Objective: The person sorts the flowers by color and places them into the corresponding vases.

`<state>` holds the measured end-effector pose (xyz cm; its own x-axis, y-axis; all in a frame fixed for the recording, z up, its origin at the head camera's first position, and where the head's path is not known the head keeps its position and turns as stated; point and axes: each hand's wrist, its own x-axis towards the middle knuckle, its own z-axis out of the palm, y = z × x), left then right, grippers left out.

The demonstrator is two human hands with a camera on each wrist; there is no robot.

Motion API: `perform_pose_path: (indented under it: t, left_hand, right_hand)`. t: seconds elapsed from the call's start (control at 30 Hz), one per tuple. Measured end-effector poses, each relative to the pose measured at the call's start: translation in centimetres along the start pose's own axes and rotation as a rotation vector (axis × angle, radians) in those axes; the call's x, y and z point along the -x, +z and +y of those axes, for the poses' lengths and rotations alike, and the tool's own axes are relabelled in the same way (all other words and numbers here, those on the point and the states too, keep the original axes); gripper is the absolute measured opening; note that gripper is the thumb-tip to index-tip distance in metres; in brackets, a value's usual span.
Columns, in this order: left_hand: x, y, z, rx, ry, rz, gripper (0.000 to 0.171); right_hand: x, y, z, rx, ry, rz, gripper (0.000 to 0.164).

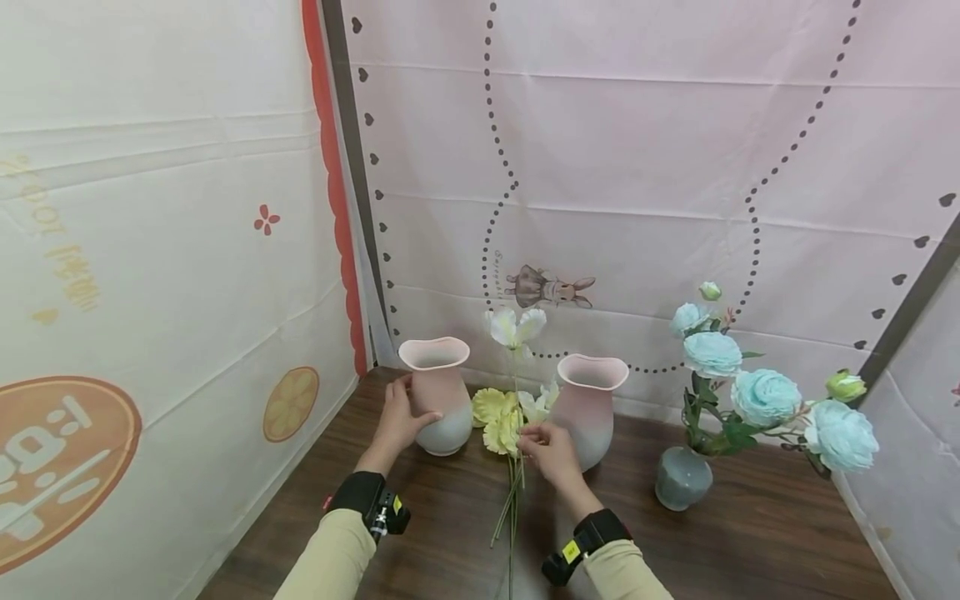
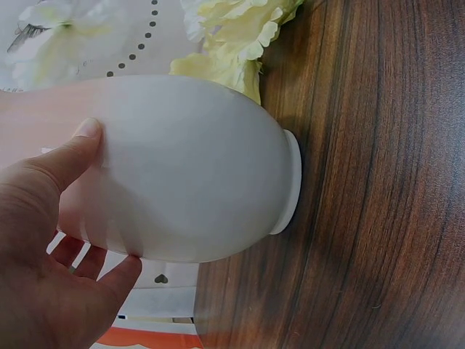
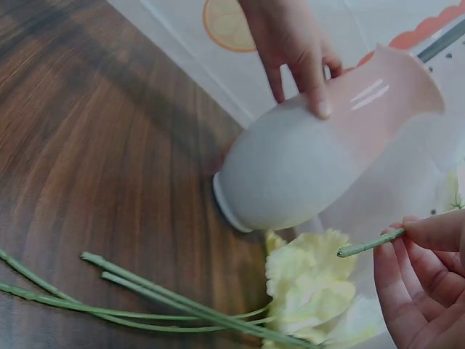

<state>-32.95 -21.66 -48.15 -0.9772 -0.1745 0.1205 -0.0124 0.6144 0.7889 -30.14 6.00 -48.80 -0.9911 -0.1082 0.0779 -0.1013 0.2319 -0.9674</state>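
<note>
The right hand [image 3: 425, 273] is pinching a stem [image 3: 367, 243] between thumb and fingers, its blunt end sticking out past them. The left hand [image 3: 294, 47] is gripping the vase [image 3: 283, 171], whose base is resting on the table [image 3: 109, 145]. Yellow flowers [image 3: 309, 283] are lying just beside it, their green stems [image 3: 174, 300] crossing. Beyond, a cloth [image 3: 178, 29] is showing a printed orange slice [image 3: 229, 25].

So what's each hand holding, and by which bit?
Left hand: the left wavy-rimmed pink-and-grey vase, by its middle. Right hand: a white flower, by its thin green stem, near the lower end.
</note>
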Motion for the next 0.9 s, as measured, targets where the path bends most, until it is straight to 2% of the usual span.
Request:
perform_pose_path:
  t: [0.17, 0.57, 0.9]
  left_hand:
    - [-0.1, 0.0, 0.0, 0.002, 0.003, -0.002, 0.09]
    - [0.1, -0.1, 0.2, -0.006, 0.001, -0.009, 0.09]
    - [-0.1, 0.1, -0.1, -0.015, 0.012, -0.002, 0.09]
  right_hand:
    - [-0.3, -0.5, -1.8, -0.028, -0.038, -0.001, 0.019]
    - [-0.8, -2.4, -5.6, 0.01, -0.112, 0.04, 0.018]
    - [-1.9, -4.3, -7.7, 0.074, -0.153, 0.067, 0.021]
